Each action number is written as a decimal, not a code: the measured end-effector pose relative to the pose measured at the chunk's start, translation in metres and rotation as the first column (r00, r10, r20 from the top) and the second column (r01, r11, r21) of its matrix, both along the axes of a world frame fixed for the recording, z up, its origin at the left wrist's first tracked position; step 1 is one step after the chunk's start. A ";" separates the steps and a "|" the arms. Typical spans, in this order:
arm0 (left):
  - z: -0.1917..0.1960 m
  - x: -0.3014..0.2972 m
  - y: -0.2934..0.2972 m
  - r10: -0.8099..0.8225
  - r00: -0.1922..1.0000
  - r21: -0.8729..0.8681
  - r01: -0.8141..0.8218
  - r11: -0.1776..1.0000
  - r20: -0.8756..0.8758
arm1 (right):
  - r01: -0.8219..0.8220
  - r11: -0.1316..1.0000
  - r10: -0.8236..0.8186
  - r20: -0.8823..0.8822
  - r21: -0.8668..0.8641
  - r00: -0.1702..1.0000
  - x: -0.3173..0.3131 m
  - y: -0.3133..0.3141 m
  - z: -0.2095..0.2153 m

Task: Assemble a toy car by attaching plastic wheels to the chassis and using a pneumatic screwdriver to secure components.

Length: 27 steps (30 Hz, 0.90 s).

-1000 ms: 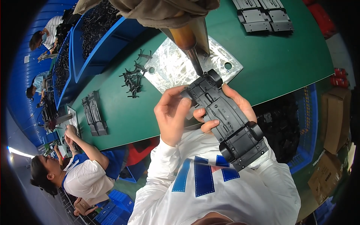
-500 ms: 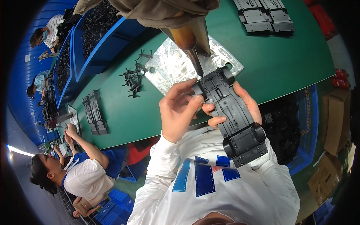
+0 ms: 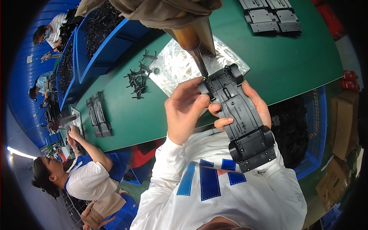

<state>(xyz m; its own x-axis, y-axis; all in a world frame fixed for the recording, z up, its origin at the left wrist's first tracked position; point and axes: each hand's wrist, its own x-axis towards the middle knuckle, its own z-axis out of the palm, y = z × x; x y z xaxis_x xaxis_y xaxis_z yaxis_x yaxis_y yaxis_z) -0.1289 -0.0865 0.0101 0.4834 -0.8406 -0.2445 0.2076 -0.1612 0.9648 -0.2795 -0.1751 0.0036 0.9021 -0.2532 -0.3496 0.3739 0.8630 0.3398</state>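
A black plastic toy car chassis point(image 3: 241, 115) lies tilted in my two hands, its wheel arches at both ends. My left hand point(image 3: 184, 109) grips its far left corner, thumb against the wheel arch. From the right side my right hand point(image 3: 257, 102) wraps around the body, with fingertips showing along its left edge. The tip of a hanging power screwdriver point(image 3: 198, 61), its upper part wrapped in brown cloth, reaches down to the chassis's far left corner. Whether a screw sits under the tip is too small to tell.
Beneath the driver lies a foil-covered plate point(image 3: 172, 63) on the green table point(image 3: 283, 69). Small black parts point(image 3: 138, 81) lie left of it, near a blue bin point(image 3: 105, 48). More chassis point(image 3: 99, 115) rest at left and far right. A co-worker point(image 3: 90, 176) works at left; a blue crate point(image 3: 316, 142) stands right.
The chassis and both my hands have shifted very slightly to the right, my grip unchanged. In the background at lower left, another person has moved.
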 end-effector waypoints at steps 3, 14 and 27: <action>0.001 -0.002 -0.002 0.004 0.996 0.001 -0.004 1.000 0.094 | 0.008 1.000 -0.008 0.002 -0.012 1.000 0.000 0.000 0.001; 0.001 -0.003 -0.004 0.036 0.997 -0.024 -0.034 0.999 0.072 | -0.011 0.999 0.013 0.039 -0.047 0.999 0.001 -0.002 -0.003; 0.003 0.000 -0.001 0.003 1.000 -0.033 -0.003 0.999 -0.010 | 0.008 1.000 -0.007 0.037 -0.026 0.999 0.002 -0.002 0.002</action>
